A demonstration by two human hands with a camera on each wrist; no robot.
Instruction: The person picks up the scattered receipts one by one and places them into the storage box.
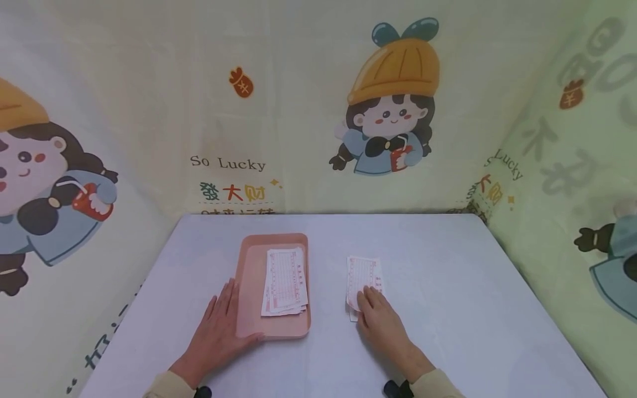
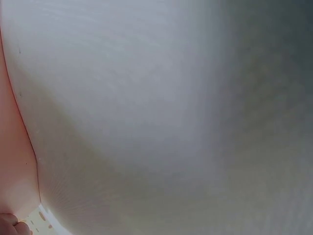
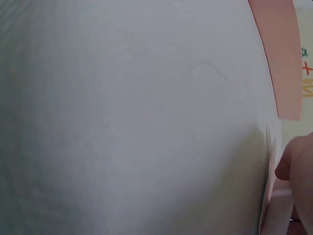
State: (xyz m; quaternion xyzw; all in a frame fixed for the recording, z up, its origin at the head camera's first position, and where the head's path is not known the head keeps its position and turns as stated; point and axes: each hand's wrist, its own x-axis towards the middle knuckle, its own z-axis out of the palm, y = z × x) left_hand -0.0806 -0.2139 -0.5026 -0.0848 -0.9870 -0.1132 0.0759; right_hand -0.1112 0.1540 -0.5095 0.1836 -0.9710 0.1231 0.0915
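Observation:
A pink tray (image 1: 249, 309) lies on the table left of centre, bearing a loose stack of printed paper slips (image 1: 286, 282) with red markings. My left hand (image 1: 219, 326) touches the tray's left side with straight fingers, its thumb at the near rim. To the tray's right, a smaller pile of like slips (image 1: 363, 273) lies on the tabletop. My right hand (image 1: 380, 320) pinches the top slip at its near end, where the paper bends up off the one below. In the right wrist view, the thumb (image 3: 288, 164) is against the paper (image 3: 276, 210).
The white tabletop (image 1: 458, 293) stretches out on both sides of the hands. Behind it hangs a cream cloth (image 1: 298, 127) with cartoon figures and lettering, which also runs along both sides.

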